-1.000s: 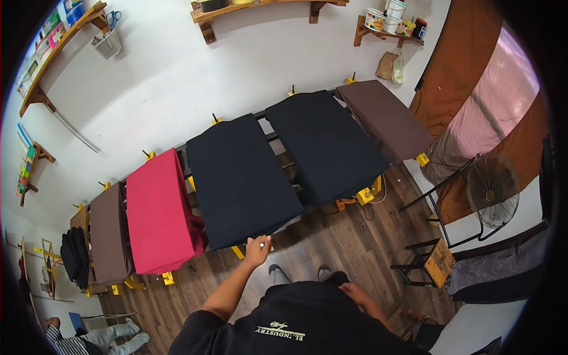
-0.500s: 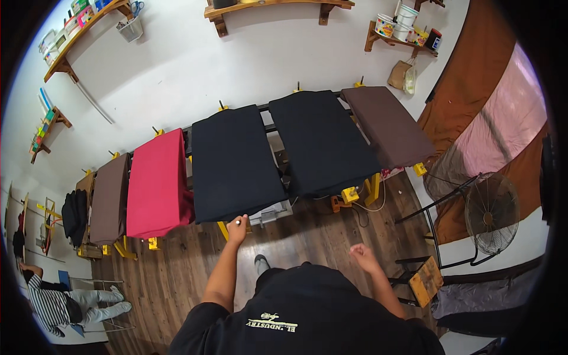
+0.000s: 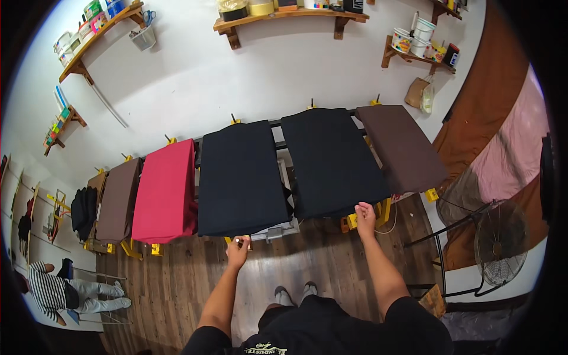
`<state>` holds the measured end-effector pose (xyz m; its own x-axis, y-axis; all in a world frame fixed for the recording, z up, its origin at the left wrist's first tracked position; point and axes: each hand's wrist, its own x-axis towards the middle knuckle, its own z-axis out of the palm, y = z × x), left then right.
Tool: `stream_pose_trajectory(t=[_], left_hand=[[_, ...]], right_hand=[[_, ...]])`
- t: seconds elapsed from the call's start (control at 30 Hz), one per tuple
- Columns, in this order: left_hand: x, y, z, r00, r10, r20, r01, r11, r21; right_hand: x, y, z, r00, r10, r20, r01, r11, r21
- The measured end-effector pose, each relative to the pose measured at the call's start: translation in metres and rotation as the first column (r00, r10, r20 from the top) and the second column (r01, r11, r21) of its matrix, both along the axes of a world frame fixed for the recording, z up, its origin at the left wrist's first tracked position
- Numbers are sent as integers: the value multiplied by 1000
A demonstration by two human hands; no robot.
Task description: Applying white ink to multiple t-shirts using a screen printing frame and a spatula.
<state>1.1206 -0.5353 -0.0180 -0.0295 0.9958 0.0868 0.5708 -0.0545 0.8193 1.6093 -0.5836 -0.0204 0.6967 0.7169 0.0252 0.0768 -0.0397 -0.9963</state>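
Black sleeves [image 3: 423, 325] mark the person in front of me, whose shoes [image 3: 284, 294] rest on the wooden floor [image 3: 171, 290]. The right hand [image 3: 365, 220] has just risen to the near edge of the right black cloth [image 3: 334, 160], fingers drawn in; I cannot tell whether they touch fabric. Both hands are now up along the near side of the row. The left hand [image 3: 238, 253] is closed around a small white-tipped thing [image 3: 239, 241], just short of the left black cloth [image 3: 242, 177], which lies spread out. Under that near edge sits a grey metal part [image 3: 275, 232]. On the right, a stool [image 3: 435, 300] and a fan [image 3: 500, 245] would hinder stepping that way. A red cloth [image 3: 165, 189] lies further left; a brown cloth [image 3: 402, 148] closes the right end. On the far white wall [image 3: 195, 77] runs a wooden shelf [image 3: 290, 13].
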Motion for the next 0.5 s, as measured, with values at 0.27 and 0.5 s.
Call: stream_pose_trajectory(t=[0.27,0.5], left_hand=[[1,21,-30,859,-170,483,123,984,128],[17,20,-56,923,-58,381,-77,941,330]], right_hand=[[-18,16,-36,966,-140,217,101,978,184],[-25,17,-55,887,-171,428,3,931,365]])
